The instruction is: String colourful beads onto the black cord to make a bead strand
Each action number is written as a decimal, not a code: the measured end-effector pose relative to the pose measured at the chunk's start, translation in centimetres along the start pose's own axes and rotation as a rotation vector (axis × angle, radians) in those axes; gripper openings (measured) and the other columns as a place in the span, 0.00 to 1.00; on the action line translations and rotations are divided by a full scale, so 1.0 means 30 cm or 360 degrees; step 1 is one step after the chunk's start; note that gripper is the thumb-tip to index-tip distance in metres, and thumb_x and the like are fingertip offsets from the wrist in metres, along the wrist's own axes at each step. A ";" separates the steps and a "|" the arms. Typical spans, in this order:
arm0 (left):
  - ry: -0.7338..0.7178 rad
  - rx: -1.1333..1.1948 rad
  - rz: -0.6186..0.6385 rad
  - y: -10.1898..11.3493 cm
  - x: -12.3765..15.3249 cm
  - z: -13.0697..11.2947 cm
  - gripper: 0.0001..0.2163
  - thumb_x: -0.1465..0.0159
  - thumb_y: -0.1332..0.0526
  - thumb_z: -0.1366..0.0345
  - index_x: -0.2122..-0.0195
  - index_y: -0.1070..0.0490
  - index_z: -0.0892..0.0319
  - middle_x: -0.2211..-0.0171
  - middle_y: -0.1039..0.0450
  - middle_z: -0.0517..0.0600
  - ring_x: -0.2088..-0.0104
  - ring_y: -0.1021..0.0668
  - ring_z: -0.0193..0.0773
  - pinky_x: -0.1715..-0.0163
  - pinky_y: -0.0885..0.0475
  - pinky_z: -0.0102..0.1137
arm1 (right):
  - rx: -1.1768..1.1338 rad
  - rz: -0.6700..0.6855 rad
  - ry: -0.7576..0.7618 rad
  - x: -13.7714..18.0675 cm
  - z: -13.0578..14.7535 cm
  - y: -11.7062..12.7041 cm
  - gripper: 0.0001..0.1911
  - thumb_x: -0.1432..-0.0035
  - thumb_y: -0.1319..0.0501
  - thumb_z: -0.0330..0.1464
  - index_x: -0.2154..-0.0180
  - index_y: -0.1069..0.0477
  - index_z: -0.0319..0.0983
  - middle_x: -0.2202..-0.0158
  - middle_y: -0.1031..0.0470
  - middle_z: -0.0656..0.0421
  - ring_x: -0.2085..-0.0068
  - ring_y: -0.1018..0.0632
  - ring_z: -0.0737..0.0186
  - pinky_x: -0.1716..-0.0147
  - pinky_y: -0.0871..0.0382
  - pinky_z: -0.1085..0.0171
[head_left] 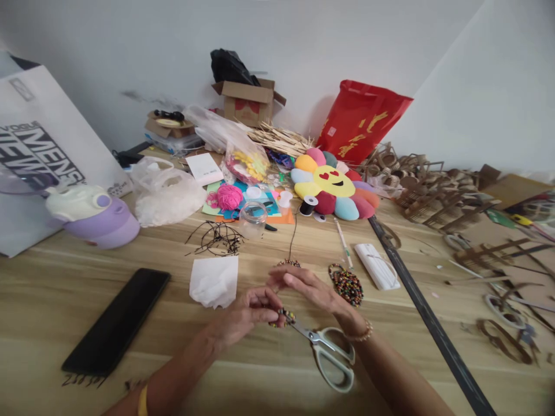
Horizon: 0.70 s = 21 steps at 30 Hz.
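Beaded strand (pixel 288 315) pinched in the left hand (pixel 255 315), close by the scissors

The strand sits low over the middle of the desk (pixel 243 381), at the left fingertips, with the scissors (pixel 314 336) just to its right. The left grip is closed, thumb against fingers, pinching the beads. The right hand (pixel 310 286) hangs just above and beyond, its fingers fairly straight; whether its grip pinches a thin end, I cannot tell.

To work this well, I would keep the left pinch firm near the strand's end, leave the finer handling to the right fingertips, and slide the scissors aside, since their blades lie so near the beads.

The visible piece is short and curved, so its long axis is weak: it runs roughly left to right, its free side facing the scissors. Whatever lies inside the left fingers is hidden. The scissors' blades point up and left toward the strand, handles down and right.
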State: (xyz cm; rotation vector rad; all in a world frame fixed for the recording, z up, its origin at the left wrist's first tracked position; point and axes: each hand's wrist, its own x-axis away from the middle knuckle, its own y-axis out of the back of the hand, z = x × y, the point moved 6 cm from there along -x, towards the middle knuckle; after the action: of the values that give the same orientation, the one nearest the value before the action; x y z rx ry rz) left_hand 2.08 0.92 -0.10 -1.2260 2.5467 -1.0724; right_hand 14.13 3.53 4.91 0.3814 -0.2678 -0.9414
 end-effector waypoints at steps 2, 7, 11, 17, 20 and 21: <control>-0.0082 0.0088 -0.0055 0.012 -0.007 -0.008 0.12 0.54 0.27 0.66 0.72 0.27 0.63 0.76 0.22 0.49 0.74 0.23 0.34 0.69 0.32 0.30 | -0.0317 0.0022 -0.0024 0.041 -0.030 -0.018 0.21 0.33 0.54 0.44 0.53 0.31 0.39 0.56 0.25 0.53 0.55 0.23 0.59 0.52 0.30 0.57; -0.0137 0.0141 -0.0237 0.052 -0.023 0.017 0.12 0.53 0.28 0.67 0.69 0.27 0.63 0.73 0.22 0.49 0.72 0.22 0.34 0.67 0.32 0.30 | -0.0650 -0.0089 -0.0060 0.089 -0.110 -0.077 0.18 0.46 0.35 0.42 0.58 0.30 0.37 0.63 0.23 0.54 0.62 0.23 0.60 0.59 0.30 0.61; -0.0178 -0.0060 -0.0411 0.069 -0.026 0.022 0.15 0.54 0.28 0.66 0.66 0.26 0.64 0.74 0.23 0.49 0.73 0.24 0.34 0.69 0.32 0.29 | -0.0659 -0.0273 -0.0093 0.094 -0.153 -0.089 0.15 0.45 0.36 0.42 0.66 0.29 0.35 0.69 0.23 0.56 0.69 0.24 0.64 0.68 0.31 0.65; -0.0238 -0.0557 -0.0519 0.086 -0.044 0.023 0.12 0.54 0.29 0.61 0.75 0.27 0.64 0.82 0.28 0.45 0.79 0.28 0.32 0.74 0.33 0.28 | -0.0759 -0.0299 -0.0064 0.088 -0.180 -0.079 0.16 0.46 0.35 0.43 0.66 0.27 0.34 0.74 0.26 0.59 0.74 0.29 0.69 0.75 0.35 0.70; -0.0224 -0.0666 -0.0507 0.092 -0.057 0.035 0.13 0.52 0.31 0.58 0.77 0.28 0.63 0.82 0.28 0.46 0.79 0.28 0.33 0.74 0.32 0.29 | -0.0880 -0.0310 -0.0075 0.085 -0.200 -0.075 0.16 0.46 0.35 0.42 0.63 0.26 0.35 0.73 0.26 0.59 0.74 0.28 0.68 0.75 0.34 0.70; -0.0212 -0.0697 -0.0492 0.091 -0.058 0.038 0.13 0.51 0.31 0.57 0.77 0.28 0.63 0.82 0.28 0.46 0.78 0.27 0.33 0.73 0.32 0.29 | -0.0934 -0.0312 -0.0072 0.084 -0.206 -0.074 0.16 0.46 0.35 0.42 0.62 0.26 0.36 0.73 0.26 0.59 0.74 0.27 0.68 0.76 0.33 0.70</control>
State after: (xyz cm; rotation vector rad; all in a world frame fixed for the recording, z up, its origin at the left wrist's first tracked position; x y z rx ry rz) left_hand 1.93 2.72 -3.04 -1.7732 2.6255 -0.4520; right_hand 16.31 1.51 -1.46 -0.1575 0.0133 -1.1715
